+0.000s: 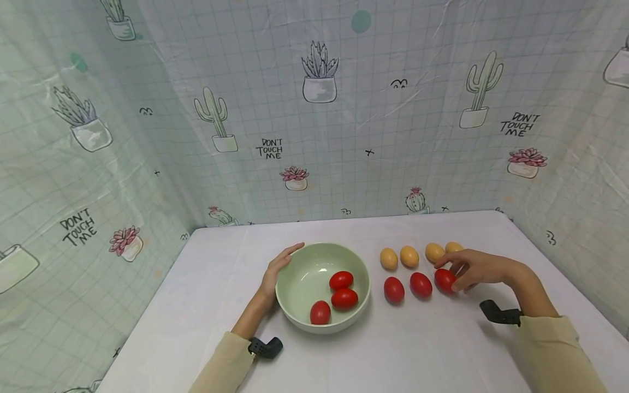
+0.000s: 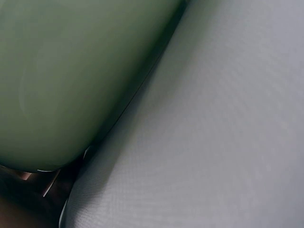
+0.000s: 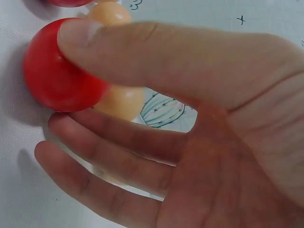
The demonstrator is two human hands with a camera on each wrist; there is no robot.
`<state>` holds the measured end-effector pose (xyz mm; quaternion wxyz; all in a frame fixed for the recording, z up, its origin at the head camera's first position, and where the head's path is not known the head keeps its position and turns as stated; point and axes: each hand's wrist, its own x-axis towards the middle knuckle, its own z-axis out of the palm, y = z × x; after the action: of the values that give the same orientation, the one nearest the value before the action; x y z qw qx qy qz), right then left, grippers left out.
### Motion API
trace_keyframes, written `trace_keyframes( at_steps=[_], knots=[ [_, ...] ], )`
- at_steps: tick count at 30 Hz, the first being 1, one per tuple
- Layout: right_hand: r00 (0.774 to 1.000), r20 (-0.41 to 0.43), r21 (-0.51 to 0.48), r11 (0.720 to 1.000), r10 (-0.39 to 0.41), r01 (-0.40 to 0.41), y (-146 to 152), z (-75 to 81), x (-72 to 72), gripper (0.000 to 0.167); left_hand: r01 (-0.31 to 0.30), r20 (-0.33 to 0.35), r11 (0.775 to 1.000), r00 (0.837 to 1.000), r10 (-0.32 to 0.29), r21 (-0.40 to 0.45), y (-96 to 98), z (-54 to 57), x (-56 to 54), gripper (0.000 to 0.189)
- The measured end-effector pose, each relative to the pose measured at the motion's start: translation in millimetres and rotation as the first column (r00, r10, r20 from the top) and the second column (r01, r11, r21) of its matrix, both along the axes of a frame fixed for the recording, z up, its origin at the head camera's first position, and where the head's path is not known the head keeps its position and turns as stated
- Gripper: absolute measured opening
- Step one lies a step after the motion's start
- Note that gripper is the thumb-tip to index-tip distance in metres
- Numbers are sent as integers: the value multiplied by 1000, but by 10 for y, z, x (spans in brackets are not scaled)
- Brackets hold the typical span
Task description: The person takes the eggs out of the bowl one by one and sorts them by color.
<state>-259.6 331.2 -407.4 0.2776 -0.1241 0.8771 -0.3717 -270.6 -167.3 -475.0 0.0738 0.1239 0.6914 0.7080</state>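
My left hand [image 1: 273,275] lies against the outer left side of a pale green bowl [image 1: 301,278], its fingers stretched along the wall near the rim. Inside the bowl are three glossy red eggs [image 1: 344,298]. The left wrist view is mostly filled by the bowl's wall [image 2: 71,71]; little of the hand shows there. To the right, my right hand [image 1: 479,267] pinches the rightmost red egg [image 1: 444,280] between thumb and fingers. In the right wrist view the thumb presses on this red egg [image 3: 47,71], which appears at table level, while the other fingers curve beneath it.
Two more red eggs, one [image 1: 393,290] nearer the bowl and one [image 1: 421,285] beside it, lie on the white table [image 1: 393,355]. Behind them is a row of several yellow eggs [image 1: 409,256]. A patterned curtain [image 1: 363,120] encloses the back and sides.
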Motion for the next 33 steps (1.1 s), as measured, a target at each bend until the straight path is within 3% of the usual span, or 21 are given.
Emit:
trace_keyframes(
  at_steps=[10, 21, 33],
  knots=[
    [999, -33, 11, 1000, 22, -21, 35, 9, 3, 56, -3, 3, 1000, 1000, 3, -13, -8, -7, -4, 50],
    [983, -170, 6, 998, 65, -65, 151, 127, 63, 56, 1, -4, 1000, 1000, -2, -12, 4, -14, -18, 51],
    [938, -341, -12, 998, 57, -65, -14, 216, 59, 43, -5, -3, 1000, 1000, 5, -9, -4, -22, -20, 50]
  ],
)
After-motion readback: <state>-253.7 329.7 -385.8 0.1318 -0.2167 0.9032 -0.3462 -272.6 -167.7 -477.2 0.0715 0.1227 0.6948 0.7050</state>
